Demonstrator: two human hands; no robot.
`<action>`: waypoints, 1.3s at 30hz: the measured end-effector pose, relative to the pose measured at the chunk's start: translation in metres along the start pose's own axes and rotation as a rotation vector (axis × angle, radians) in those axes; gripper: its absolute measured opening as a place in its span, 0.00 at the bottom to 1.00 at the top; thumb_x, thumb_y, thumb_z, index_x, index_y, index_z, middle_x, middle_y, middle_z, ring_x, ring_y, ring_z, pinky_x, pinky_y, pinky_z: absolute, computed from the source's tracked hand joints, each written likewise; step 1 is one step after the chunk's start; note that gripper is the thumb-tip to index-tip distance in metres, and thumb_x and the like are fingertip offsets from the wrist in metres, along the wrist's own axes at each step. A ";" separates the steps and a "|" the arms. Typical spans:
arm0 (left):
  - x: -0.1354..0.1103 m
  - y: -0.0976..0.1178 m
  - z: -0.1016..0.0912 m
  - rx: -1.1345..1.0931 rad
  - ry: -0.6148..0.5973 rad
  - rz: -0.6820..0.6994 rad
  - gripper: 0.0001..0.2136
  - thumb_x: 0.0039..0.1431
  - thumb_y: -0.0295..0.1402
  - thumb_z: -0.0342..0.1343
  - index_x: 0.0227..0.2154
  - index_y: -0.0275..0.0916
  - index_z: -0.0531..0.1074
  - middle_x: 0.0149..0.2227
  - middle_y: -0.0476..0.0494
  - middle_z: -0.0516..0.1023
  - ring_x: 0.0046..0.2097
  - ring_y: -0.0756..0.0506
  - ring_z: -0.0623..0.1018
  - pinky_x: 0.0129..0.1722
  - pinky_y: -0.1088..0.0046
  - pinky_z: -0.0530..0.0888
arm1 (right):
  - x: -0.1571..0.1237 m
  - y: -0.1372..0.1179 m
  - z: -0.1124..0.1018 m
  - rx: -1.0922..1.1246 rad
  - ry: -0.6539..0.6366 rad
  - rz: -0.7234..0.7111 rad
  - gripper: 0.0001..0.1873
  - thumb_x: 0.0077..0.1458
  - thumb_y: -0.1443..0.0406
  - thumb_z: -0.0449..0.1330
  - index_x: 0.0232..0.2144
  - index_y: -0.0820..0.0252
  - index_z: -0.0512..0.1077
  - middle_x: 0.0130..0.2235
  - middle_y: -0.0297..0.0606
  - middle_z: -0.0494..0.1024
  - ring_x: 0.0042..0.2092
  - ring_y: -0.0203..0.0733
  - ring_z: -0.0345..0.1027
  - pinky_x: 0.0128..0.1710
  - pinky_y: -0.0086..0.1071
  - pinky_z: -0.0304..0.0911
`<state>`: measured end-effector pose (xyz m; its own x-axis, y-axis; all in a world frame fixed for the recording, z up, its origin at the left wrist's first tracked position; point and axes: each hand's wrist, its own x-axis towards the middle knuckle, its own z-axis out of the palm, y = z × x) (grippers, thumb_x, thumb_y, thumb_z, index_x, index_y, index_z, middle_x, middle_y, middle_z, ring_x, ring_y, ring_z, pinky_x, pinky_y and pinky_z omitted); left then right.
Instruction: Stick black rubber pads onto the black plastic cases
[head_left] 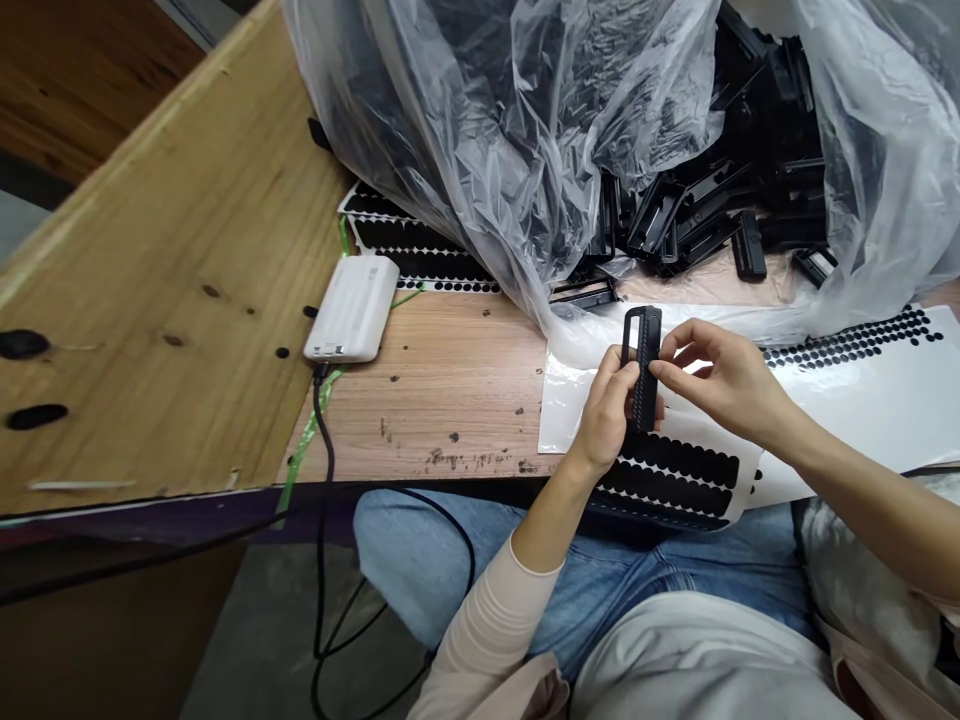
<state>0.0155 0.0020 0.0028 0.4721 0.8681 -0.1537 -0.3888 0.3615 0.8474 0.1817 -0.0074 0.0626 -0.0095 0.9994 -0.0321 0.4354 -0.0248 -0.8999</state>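
My left hand (pixel 606 415) is closed around a narrow black plastic part (pixel 646 385), which has a long slot on one side and a textured face. It is held upright over the front of the table. My right hand (pixel 709 375) has thumb and forefinger pinched at the part's right edge; whatever may be between those fingertips is hidden. Beneath the hands lies a white backing sheet (pixel 570 400) of glossy paper. A sheet of black round stickers (pixel 675 475) hangs over the table edge at my lap.
A large clear plastic bag (pixel 480 130) spills many black plastic parts (pixel 697 210) at the back. More black dot stickers (pixel 847 345) lie at right, another sticker sheet (pixel 420 250) behind. A white power bank (pixel 352 308) with a black cable (pixel 326 440) sits left, beside a wooden panel (pixel 180 270).
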 end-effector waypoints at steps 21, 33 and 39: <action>0.012 0.021 -0.022 -0.581 0.293 -0.091 0.14 0.70 0.40 0.49 0.39 0.38 0.76 0.51 0.37 0.80 0.30 0.51 0.66 0.25 0.77 0.69 | -0.010 0.039 0.032 -0.256 -0.123 -0.330 0.08 0.65 0.60 0.65 0.33 0.51 0.82 0.30 0.38 0.80 0.36 0.48 0.73 0.38 0.42 0.68; 0.006 0.006 -0.006 -0.127 -0.050 -0.032 0.16 0.67 0.47 0.58 0.42 0.37 0.70 0.46 0.34 0.86 0.23 0.51 0.78 0.18 0.76 0.69 | 0.018 -0.003 -0.040 0.374 0.031 0.164 0.17 0.46 0.51 0.82 0.29 0.52 0.84 0.52 0.40 0.84 0.53 0.51 0.77 0.54 0.43 0.75; 0.004 0.007 -0.006 -0.103 -0.080 -0.035 0.16 0.67 0.46 0.58 0.41 0.36 0.71 0.46 0.33 0.87 0.22 0.51 0.79 0.18 0.76 0.69 | 0.017 -0.002 -0.034 0.415 -0.037 0.131 0.14 0.51 0.53 0.81 0.30 0.53 0.84 0.47 0.37 0.83 0.47 0.44 0.76 0.51 0.38 0.72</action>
<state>0.0101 0.0101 0.0052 0.5468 0.8259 -0.1375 -0.4481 0.4274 0.7852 0.2114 0.0108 0.0784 -0.0142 0.9859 -0.1667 0.0363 -0.1661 -0.9854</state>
